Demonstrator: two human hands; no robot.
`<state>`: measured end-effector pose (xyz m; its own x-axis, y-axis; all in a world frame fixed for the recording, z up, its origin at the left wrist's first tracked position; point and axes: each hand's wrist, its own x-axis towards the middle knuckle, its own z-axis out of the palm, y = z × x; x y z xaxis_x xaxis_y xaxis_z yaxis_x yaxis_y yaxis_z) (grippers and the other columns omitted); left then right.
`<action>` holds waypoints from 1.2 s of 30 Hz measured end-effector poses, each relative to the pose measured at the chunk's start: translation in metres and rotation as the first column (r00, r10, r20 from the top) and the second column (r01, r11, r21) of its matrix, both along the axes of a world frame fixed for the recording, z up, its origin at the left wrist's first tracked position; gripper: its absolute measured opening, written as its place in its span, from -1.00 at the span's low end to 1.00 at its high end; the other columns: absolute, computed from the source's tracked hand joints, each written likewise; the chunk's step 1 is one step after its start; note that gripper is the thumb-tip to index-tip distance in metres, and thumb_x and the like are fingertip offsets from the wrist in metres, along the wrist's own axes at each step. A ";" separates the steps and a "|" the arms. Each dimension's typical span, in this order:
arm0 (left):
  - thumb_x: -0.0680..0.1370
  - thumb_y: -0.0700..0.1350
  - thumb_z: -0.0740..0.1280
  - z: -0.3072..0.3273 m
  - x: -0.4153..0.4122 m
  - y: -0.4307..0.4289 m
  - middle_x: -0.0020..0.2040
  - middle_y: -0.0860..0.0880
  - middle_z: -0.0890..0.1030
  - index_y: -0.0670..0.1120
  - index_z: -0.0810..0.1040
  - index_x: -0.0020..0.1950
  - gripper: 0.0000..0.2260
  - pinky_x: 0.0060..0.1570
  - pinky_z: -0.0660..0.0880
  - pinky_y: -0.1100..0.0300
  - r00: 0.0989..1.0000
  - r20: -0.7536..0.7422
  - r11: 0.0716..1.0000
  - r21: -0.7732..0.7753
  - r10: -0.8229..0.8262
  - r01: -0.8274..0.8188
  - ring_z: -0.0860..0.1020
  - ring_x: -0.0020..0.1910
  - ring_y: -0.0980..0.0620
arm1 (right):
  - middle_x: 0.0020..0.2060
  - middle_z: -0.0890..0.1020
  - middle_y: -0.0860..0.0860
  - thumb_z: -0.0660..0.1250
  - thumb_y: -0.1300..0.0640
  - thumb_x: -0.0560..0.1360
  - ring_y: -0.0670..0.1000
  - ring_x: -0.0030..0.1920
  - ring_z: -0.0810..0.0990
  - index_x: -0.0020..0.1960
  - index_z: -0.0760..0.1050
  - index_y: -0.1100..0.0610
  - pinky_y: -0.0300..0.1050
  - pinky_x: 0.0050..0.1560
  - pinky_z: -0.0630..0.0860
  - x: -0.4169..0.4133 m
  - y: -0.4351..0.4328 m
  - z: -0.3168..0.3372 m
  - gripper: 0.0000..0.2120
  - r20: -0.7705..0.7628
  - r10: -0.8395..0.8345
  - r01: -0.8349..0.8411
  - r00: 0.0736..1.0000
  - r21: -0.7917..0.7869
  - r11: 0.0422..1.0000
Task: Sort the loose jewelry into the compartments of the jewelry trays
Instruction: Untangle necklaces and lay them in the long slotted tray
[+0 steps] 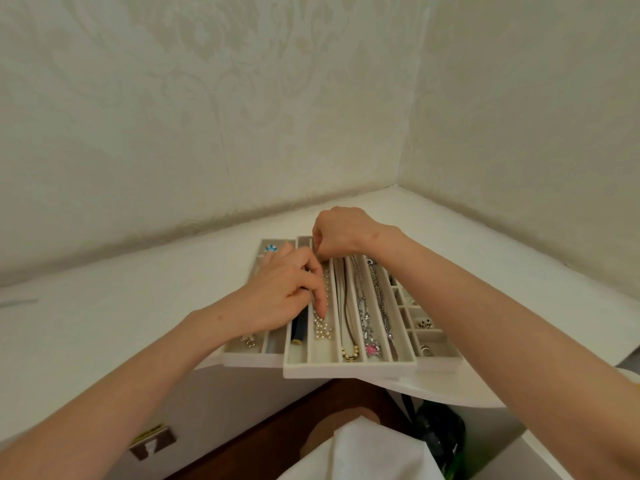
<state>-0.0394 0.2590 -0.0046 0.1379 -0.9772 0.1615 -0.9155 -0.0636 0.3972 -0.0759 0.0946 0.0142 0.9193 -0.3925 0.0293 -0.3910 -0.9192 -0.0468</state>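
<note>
A cream tray (349,370) with long slots lies on top of two other trays at the white counter's corner. A pearl necklace (322,327) lies along its second slot. My left hand (287,292) rests over that slot, fingertips pressing the pearls near the middle. My right hand (343,233) is at the slot's far end, fingers curled and pinching the necklace's upper end. A dark blue roll (298,329) fills the first slot. A gold-beaded cord (348,341), a silver chain with a pink charm (370,348) and a grey chain (382,306) lie in the slots to the right.
The left tray (249,358) underneath holds a blue ring (270,248) at the far end and a small silver piece (248,340) near me. The right tray (436,363) has small square cells with earrings (425,323). Walls close in behind and at right.
</note>
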 end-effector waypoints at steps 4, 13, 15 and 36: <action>0.54 -0.09 0.24 -0.002 0.004 -0.010 -0.09 0.13 0.38 0.11 0.56 -0.04 -0.87 0.03 0.16 0.22 0.988 0.039 0.980 -0.143 0.147 -0.140 0.27 0.01 0.12 | -0.16 0.66 -0.01 0.31 0.13 0.40 0.04 -0.12 0.60 -0.11 0.62 0.13 -0.15 -0.22 0.44 -0.005 -0.002 0.007 -0.85 0.071 -0.032 0.027 0.997 0.065 0.998; 0.52 -0.10 0.27 0.007 0.011 -0.066 0.00 -0.05 0.34 0.01 0.56 0.06 -0.84 0.06 0.20 0.14 0.894 0.282 0.928 0.031 0.348 -0.371 0.30 0.16 -0.09 | -0.23 0.58 -0.07 0.32 0.12 0.43 -0.05 -0.18 0.52 -0.17 0.57 0.03 -0.24 -0.33 0.34 -0.018 -0.012 0.012 -0.94 0.294 -0.158 0.084 0.943 0.250 0.965; 0.52 -0.11 0.25 0.007 0.012 -0.075 0.08 -0.08 0.40 -0.01 0.57 0.08 -0.82 0.07 0.21 0.14 0.883 0.300 0.921 0.034 0.361 -0.388 0.30 0.18 -0.11 | -0.19 0.60 -0.06 0.33 0.11 0.43 -0.04 -0.13 0.54 -0.14 0.60 0.06 -0.19 -0.25 0.38 -0.019 -0.015 0.010 -0.92 0.328 -0.178 0.088 0.928 0.271 0.959; 0.51 -0.15 0.30 0.034 0.031 -0.066 -0.05 -0.04 0.56 -0.05 0.62 -0.11 -0.90 0.11 0.41 0.01 0.931 0.038 0.931 -0.036 0.364 -0.363 0.48 0.10 -0.10 | -0.23 0.63 0.02 0.34 0.36 0.41 -0.03 -0.16 0.58 0.06 0.54 0.19 -0.15 -0.03 0.49 -0.027 -0.015 0.009 -0.76 0.322 -0.118 -0.137 0.940 0.669 0.731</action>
